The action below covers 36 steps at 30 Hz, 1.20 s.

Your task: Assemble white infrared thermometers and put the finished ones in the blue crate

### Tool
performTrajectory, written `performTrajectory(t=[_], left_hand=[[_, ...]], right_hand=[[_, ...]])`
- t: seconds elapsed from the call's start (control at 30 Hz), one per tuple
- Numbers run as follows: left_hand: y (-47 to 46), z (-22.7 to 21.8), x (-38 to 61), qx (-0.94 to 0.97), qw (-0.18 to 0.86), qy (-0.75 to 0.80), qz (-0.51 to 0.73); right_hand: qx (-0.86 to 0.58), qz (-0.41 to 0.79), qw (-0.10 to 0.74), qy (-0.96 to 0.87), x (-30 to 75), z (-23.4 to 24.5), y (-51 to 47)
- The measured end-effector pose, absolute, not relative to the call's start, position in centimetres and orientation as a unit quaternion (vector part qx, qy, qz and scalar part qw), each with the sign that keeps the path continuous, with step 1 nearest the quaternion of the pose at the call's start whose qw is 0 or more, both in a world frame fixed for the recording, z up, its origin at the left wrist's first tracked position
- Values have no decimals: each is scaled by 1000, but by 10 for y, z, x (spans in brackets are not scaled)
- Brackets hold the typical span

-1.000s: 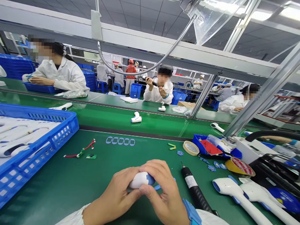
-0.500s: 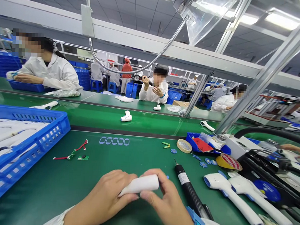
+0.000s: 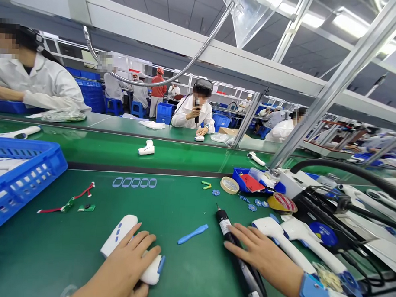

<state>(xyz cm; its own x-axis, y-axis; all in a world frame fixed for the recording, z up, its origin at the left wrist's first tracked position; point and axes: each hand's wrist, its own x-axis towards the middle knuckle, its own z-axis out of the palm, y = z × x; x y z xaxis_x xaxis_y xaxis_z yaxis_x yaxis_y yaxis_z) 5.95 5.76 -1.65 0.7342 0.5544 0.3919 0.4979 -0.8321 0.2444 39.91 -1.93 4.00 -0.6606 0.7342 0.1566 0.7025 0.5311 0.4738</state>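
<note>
My left hand (image 3: 129,263) lies on a white handheld thermometer body (image 3: 122,232) with blue buttons, pressing it flat on the green mat (image 3: 170,208); the fingers curl over its middle. My right hand (image 3: 262,254) rests with fingers stretched over a black electric screwdriver (image 3: 226,225) that lies on the mat. A blue plastic pry tool (image 3: 192,234) lies between the two hands.
Two white thermometer bodies (image 3: 279,236) lie right of my right hand. A blue crate (image 3: 24,181) of white parts stands at left. A small circuit board with red wires (image 3: 71,202), tape rolls (image 3: 229,185) and a blue parts tray (image 3: 249,180) sit further back. Co-workers sit across the conveyor (image 3: 120,148).
Both hands held the white body together before. Now it lies on the mat under my left hand, and my right hand has let go and moved right onto the screwdriver. The view has shifted right.
</note>
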Motion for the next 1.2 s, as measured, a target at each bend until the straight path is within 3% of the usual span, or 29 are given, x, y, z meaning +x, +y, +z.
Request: performTrajectory(t=[0.13, 0.2, 0.27, 0.4, 0.5, 0.57, 1.0, 1.2], left_hand=[[51, 4, 69, 943, 70, 280, 163], [50, 12, 72, 954, 65, 256, 142], [49, 15, 75, 964, 53, 230, 122], [47, 14, 82, 971, 6, 217, 96], [46, 15, 84, 971, -1, 217, 99], [47, 15, 83, 971, 9, 216, 102], [47, -9, 78, 961, 19, 217, 174], [46, 6, 77, 910, 144, 287, 263]], right_hand=[[356, 191, -7, 915, 402, 26, -17], [382, 159, -70, 907, 405, 23, -19], [441, 127, -191, 868, 407, 23, -22], [537, 9, -516, 667, 386, 38, -18], [466, -106, -731, 487, 355, 56, 1], [407, -130, -806, 409, 337, 64, 19], [388, -180, -791, 437, 322, 39, 62], [361, -228, -820, 380, 297, 78, 35]])
